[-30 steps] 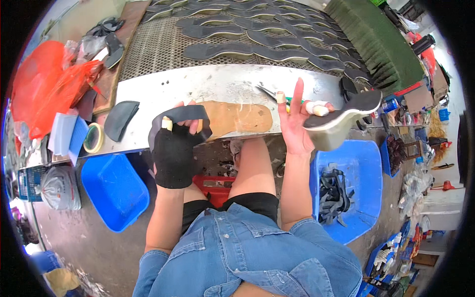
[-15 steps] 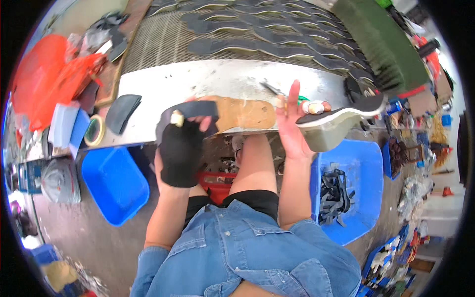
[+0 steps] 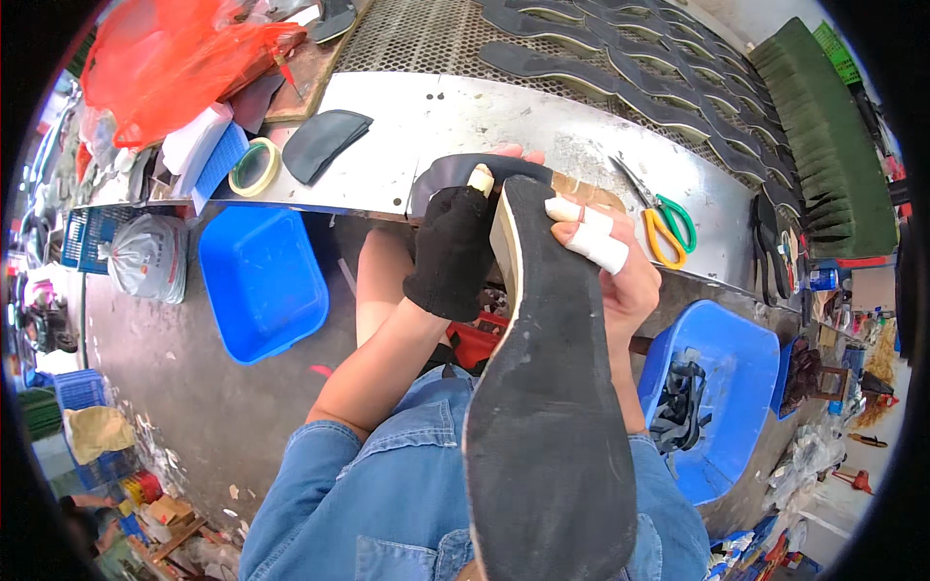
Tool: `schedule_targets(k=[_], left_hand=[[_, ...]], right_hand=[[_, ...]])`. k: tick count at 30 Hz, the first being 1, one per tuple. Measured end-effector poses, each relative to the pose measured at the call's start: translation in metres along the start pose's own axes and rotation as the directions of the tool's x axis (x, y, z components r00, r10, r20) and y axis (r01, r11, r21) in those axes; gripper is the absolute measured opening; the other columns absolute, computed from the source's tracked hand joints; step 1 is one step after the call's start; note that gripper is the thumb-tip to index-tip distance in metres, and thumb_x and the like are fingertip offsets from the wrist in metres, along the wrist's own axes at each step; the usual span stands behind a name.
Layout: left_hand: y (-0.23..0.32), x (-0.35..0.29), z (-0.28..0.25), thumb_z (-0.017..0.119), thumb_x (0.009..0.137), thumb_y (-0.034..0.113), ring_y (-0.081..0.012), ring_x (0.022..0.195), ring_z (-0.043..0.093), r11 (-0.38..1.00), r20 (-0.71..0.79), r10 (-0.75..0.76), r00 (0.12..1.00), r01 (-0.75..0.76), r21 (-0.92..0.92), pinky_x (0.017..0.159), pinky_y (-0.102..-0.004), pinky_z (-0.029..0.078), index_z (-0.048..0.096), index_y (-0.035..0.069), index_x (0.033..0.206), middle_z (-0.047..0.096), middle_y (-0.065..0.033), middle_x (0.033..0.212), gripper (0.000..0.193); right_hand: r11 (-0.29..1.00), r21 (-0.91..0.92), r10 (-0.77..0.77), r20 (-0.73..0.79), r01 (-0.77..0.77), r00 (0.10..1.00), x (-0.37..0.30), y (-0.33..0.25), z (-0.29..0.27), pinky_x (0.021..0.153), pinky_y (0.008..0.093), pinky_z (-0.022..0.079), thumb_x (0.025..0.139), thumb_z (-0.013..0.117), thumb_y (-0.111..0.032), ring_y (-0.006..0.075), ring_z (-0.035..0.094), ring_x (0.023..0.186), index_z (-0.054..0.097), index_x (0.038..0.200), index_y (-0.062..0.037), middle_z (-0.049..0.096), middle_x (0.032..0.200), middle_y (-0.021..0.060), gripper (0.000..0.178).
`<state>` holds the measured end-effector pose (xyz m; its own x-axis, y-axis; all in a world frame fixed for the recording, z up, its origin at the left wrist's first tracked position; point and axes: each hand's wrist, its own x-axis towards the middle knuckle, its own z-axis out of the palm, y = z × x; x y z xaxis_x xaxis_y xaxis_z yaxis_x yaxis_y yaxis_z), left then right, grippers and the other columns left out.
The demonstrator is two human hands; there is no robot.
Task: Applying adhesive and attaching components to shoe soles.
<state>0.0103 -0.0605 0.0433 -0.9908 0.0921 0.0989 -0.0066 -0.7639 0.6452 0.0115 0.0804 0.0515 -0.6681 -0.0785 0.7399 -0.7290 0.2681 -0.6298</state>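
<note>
On my feed, the left hand's fingers (image 3: 480, 177), in a black fingerless glove, gripped a dark band (image 3: 441, 172) just above centre toward twelve o'clock. The right hand (image 3: 630, 276), taped on some fingers, grasped the narrow end of a black sole (image 3: 552, 426), its broad end hanging toward six. Sole and band overlapped in my view, so I couldn't tell whether they touched. I saw no join between them, and judged this piece unfinished.

A tan insole shape (image 3: 586, 191) lay partly hidden on the table (image 3: 387, 126), between one and two; scissors (image 3: 651, 203) rested at two. At one o'clock, many similar soles (image 3: 620, 82) lay in rows, seemingly bandless. Dark straps (image 3: 683, 407) filled part of a blue bin (image 3: 756, 358) at four. I judged much remained.
</note>
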Motion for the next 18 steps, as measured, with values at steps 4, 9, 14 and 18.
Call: schedule_targets(k=[4, 9, 14, 18], left_hand=[[-0.0005, -0.0004, 0.0007, 0.041, 0.098, 0.031, -0.0212, 0.116, 0.052, 0.999, 0.017, -0.021, 1.0, 0.022, -0.05, 0.099, -0.0325, 0.04, 0.043, -0.003, 0.13, 0.052, -0.016, 0.129, 0.046], [0.0013, -0.0008, -0.0038, 0.041, 0.098, 0.031, -0.0204, 0.115, 0.053, 0.999, 0.008, -0.037, 0.999, 0.038, -0.033, 0.098, -0.0316, 0.041, 0.044, -0.002, 0.129, 0.053, -0.0155, 0.127, 0.045], [0.0014, -0.0005, 0.0006, 0.042, 0.098, 0.032, -0.0204, 0.114, 0.053, 0.997, 0.005, -0.061, 0.998, 0.061, -0.045, 0.097, -0.0312, 0.042, 0.044, -0.002, 0.129, 0.054, -0.0154, 0.126, 0.045], [-0.0012, 0.0025, -0.0013, 0.042, 0.098, 0.032, -0.0207, 0.114, 0.053, 0.998, 0.028, -0.056, 0.998, 0.057, -0.027, 0.097, -0.0312, 0.042, 0.045, -0.002, 0.129, 0.054, -0.0151, 0.127, 0.046]], right_hand=[[0.998, -0.057, 0.011, 0.01, -0.01, 1.0, 0.0047, -0.0071, -0.0029, 0.079, 0.0307, 0.045, 0.061, 0.077, -0.009, 0.0231, 0.065, 0.089, 0.07, 0.091, -0.0037, 0.069, 0.095, 0.0109, 0.031], [0.998, -0.059, 0.016, 0.034, -0.014, 0.999, 0.0043, -0.0072, -0.002, 0.079, 0.0309, 0.045, 0.061, 0.078, -0.01, 0.0229, 0.066, 0.088, 0.07, 0.091, -0.0039, 0.069, 0.094, 0.0108, 0.032], [0.998, -0.069, 0.006, 0.037, -0.003, 0.999, 0.005, -0.005, -0.0047, 0.078, 0.0308, 0.045, 0.061, 0.077, -0.01, 0.0226, 0.066, 0.088, 0.07, 0.092, -0.0042, 0.069, 0.095, 0.0108, 0.033], [0.994, -0.097, -0.051, 0.052, 0.055, 0.997, 0.0083, -0.0024, -0.0064, 0.077, 0.0304, 0.044, 0.062, 0.076, -0.01, 0.022, 0.066, 0.087, 0.07, 0.092, -0.0048, 0.069, 0.094, 0.01, 0.031]])
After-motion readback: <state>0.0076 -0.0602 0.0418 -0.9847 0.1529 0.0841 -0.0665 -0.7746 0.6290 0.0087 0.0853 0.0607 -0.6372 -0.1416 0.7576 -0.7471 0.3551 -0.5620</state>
